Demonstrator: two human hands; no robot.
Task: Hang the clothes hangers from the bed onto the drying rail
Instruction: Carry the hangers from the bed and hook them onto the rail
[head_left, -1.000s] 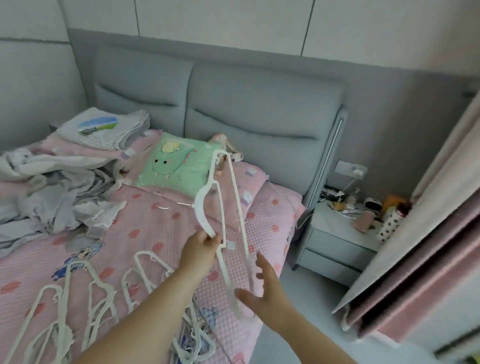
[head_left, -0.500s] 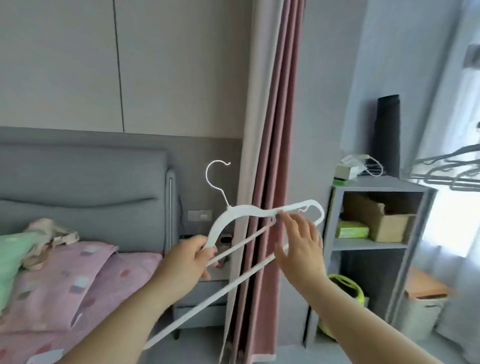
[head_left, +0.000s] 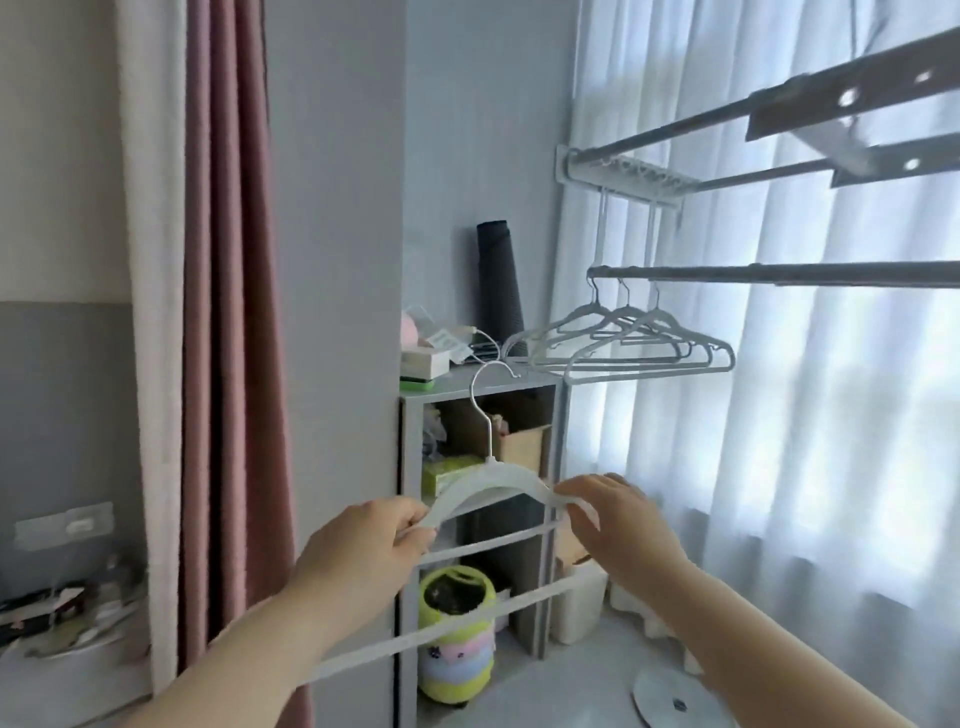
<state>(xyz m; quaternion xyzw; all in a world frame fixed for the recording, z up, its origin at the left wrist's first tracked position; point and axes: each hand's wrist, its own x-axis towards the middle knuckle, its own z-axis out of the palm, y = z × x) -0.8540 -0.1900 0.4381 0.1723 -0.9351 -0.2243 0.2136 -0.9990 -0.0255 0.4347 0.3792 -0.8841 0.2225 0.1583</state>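
No text seems legible here.

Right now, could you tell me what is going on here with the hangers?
A person is holding a white hanger in both hands, hook pointing up. The left hand grips one shoulder end and the right hand holds the other. The drying rail is above and to the right, by the window, and three hangers already hang on it. The held one is not on the rail yet.
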